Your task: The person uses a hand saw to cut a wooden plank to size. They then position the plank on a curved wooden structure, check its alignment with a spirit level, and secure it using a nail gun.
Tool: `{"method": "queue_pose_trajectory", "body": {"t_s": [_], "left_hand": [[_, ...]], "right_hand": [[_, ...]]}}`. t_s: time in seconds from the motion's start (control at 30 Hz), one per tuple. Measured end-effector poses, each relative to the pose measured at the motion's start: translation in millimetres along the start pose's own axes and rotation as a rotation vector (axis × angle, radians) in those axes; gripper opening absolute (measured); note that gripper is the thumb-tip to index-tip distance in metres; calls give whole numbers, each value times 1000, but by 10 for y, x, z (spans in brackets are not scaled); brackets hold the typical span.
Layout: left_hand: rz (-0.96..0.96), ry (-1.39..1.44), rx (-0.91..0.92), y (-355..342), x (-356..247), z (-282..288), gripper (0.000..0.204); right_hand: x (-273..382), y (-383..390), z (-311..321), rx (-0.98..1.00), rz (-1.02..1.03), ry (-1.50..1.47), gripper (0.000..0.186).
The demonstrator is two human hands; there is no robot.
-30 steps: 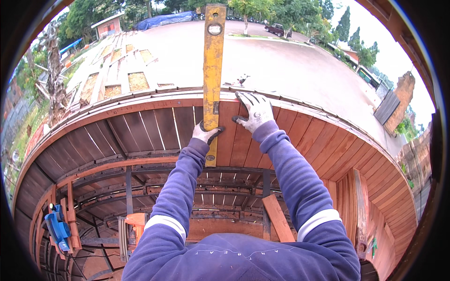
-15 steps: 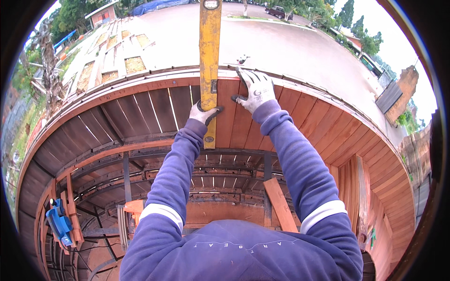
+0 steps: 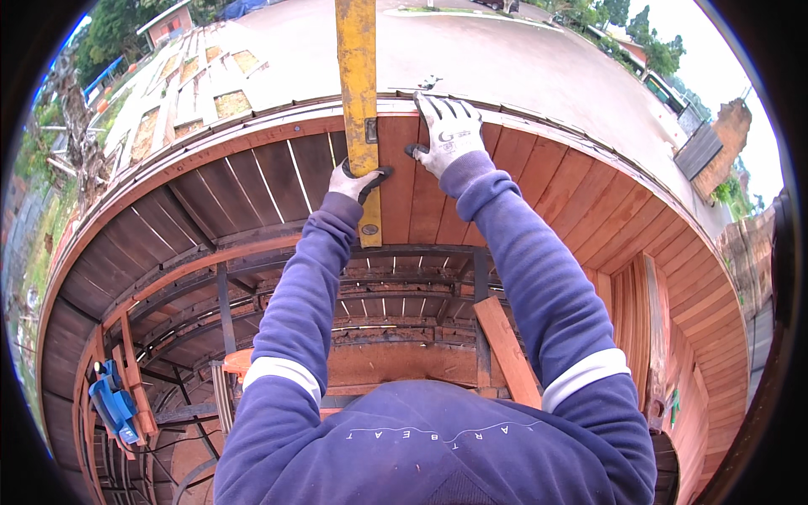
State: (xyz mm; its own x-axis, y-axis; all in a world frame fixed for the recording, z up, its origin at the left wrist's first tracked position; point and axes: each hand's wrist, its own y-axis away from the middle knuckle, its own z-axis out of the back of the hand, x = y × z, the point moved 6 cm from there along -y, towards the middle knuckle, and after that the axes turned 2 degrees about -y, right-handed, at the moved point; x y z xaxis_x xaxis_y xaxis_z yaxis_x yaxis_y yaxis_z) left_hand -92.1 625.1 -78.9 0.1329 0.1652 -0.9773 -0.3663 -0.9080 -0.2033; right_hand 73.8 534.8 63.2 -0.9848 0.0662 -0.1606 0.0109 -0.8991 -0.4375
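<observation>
A long yellow spirit level (image 3: 357,76) lies along the boards, with its far end beyond the top rim. My left hand (image 3: 352,183), in a white glove with dark fingertips, is closed around its lower part, thumb across its face. To the right, my gloved right hand (image 3: 450,135) rests on the reddish wooden boards (image 3: 539,168). Its fingers stretch to the rim and the thumb points left, with nothing seen in it. Directly right of the level is a reddish board (image 3: 397,172). Dark older boards (image 3: 236,194) with light gaps run off to the left.
A blue power tool (image 3: 112,404) hangs at the lower left near an orange object (image 3: 238,362). One loose plank (image 3: 507,349) leans below my right arm. Dark curved framing (image 3: 396,286) spans underneath. Past the rim lie paved ground (image 3: 522,67) and timber frames (image 3: 189,93).
The level and both hands have shifted slightly left and up in the picture, along with the boards around them. My left hand keeps its hold; my right hand stays at the rim.
</observation>
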Motion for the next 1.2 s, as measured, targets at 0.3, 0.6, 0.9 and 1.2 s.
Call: {"method": "queue_pose_trajectory", "body": {"t_s": [0.3,0.6,0.9,1.2], "left_hand": [[-76,-10,-169,133,-82,512,37],[-163,158,-358,1800,-1584,904,44],[-109,53,-590,3609,-1766,1305,42],[71,-383,-1030,5453,-1537,1717,73]], "right_hand": [[68,-23,31,27,-20,47,93],[39,74,108,-5,-45,14,98],[32,21,115,16,-82,-88,119],[48,37,115,-103,-14,-158,112]]}}
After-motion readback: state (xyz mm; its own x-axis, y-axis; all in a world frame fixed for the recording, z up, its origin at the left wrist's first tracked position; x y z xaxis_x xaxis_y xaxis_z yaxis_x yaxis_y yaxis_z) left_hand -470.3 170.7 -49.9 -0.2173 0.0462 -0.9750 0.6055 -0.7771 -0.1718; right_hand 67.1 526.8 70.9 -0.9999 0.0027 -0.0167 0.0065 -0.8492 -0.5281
